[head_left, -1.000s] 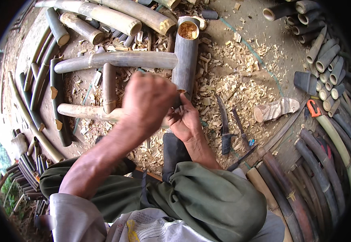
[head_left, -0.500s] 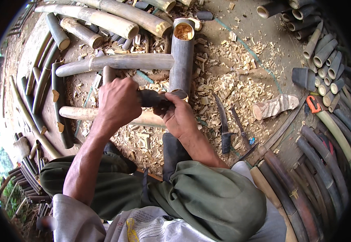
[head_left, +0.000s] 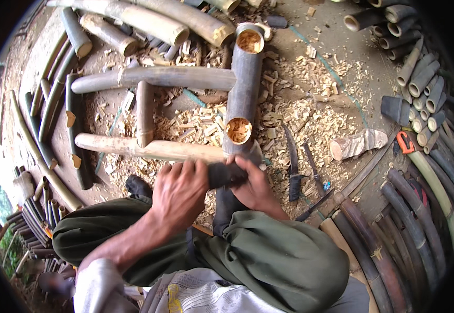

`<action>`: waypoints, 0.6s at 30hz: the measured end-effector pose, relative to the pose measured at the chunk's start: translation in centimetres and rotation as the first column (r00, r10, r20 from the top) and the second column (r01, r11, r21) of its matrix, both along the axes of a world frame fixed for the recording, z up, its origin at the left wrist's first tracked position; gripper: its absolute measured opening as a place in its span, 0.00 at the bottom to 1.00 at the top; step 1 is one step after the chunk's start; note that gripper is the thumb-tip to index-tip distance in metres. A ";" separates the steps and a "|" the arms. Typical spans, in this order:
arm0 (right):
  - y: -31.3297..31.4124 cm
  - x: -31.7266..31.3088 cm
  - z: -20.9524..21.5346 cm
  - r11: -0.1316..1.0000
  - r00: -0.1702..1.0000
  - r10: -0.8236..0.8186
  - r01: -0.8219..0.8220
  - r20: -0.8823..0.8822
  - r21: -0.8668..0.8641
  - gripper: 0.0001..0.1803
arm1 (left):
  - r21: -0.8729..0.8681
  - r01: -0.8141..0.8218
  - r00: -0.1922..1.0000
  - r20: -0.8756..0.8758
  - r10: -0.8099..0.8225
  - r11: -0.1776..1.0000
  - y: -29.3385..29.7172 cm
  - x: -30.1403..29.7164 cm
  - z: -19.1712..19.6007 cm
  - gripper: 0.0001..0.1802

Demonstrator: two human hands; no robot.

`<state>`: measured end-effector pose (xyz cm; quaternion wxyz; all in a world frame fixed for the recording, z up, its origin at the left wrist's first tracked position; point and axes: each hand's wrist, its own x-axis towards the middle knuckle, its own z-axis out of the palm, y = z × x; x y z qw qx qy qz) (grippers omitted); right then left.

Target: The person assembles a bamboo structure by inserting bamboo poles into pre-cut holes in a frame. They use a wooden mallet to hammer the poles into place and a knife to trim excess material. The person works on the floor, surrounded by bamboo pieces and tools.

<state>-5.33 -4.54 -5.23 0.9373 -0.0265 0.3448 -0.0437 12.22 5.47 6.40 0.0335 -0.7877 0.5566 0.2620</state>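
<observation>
My left hand [head_left: 180, 190] is closed on a short, dark, cylindrical handle [head_left: 219, 175], blurred by motion. At the handle's other end my right hand [head_left: 257, 187] wraps its fingers and thumb round it; whether a blade extends from it cannot be made out. Both hands are just below a bamboo frame on the ground. Its thick dark post [head_left: 244, 94] has two cut openings with pale, rough fibre inside. A grey rail [head_left: 180, 77] and a paler rail [head_left: 180, 150] run left from the post, joined by a short rung [head_left: 144, 112].
Pale wood chips [head_left: 310, 125] litter the ground. A curved knife [head_left: 292, 167] and a narrow blade [head_left: 313, 161] lie to the right, near a chopped log [head_left: 359, 144]. An orange-handled saw [head_left: 406, 142] rests by stacked bamboo [head_left: 420, 208]. A notched bamboo piece [head_left: 76, 135] lies left.
Both hands have moved down toward my body with the dark handle, the left one also rightward. The post's lower opening, the rung and more of the pale rail are now uncovered.
</observation>
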 end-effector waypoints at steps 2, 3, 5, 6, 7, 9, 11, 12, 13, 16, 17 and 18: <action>-0.3 -0.1 2.5 0.989 0.991 0.114 -0.120 -0.064 -0.089 0.16 | 0.006 -0.064 0.992 -0.111 0.065 0.998 2.7 -0.9 0.2 0.14; -0.4 0.3 2.9 0.986 0.989 0.137 -0.142 -0.058 -0.093 0.17 | 0.017 -0.071 0.990 -0.122 0.073 0.997 3.2 -1.0 0.2 0.15; -0.5 1.1 2.0 0.990 0.990 0.139 -0.139 -0.029 -0.016 0.17 | 0.068 -0.040 0.998 -0.039 0.043 0.997 1.9 0.4 0.2 0.15; -0.2 1.9 0.2 0.989 0.992 0.128 -0.128 0.004 0.072 0.18 | 0.091 0.017 0.999 0.043 -0.021 0.996 1.0 1.7 0.5 0.15; 0.2 2.7 -1.2 0.981 0.993 0.112 -0.114 0.026 0.154 0.18 | 0.089 0.058 0.991 0.111 -0.068 0.994 -0.1 3.1 0.7 0.11; 0.5 4.1 -1.2 0.961 1.000 -0.008 0.000 0.029 0.276 0.20 | 0.237 0.156 0.985 0.039 -0.169 0.959 -4.2 6.0 2.3 0.06; 0.0 4.9 -0.3 0.947 0.997 -0.079 0.080 -0.017 0.310 0.20 | 0.265 0.221 0.975 -0.089 -0.204 0.939 -6.7 8.6 1.9 0.05; -0.2 5.3 0.5 0.954 0.994 -0.062 0.087 -0.094 0.286 0.20 | 0.274 0.255 0.964 -0.153 -0.219 0.927 -7.4 9.6 1.3 0.05; -0.4 5.2 0.6 0.963 0.995 -0.048 0.068 -0.083 0.261 0.20 | 0.176 0.219 0.966 -0.174 -0.189 0.960 -7.0 10.5 0.4 0.05; -1.3 6.5 1.4 0.986 0.982 0.078 -0.051 -0.174 0.157 0.19 | 0.393 0.128 0.908 -0.415 0.052 0.910 -4.1 11.8 -3.9 0.11; -1.4 6.4 1.3 0.986 0.972 0.115 -0.086 -0.204 0.146 0.19 | 0.415 0.044 0.876 -0.454 0.164 0.909 -2.6 11.1 -4.9 0.11; -1.4 6.2 1.2 0.983 0.961 0.150 -0.120 -0.233 0.137 0.19 | 0.443 -0.005 0.843 -0.481 0.242 0.896 -1.4 10.0 -5.3 0.11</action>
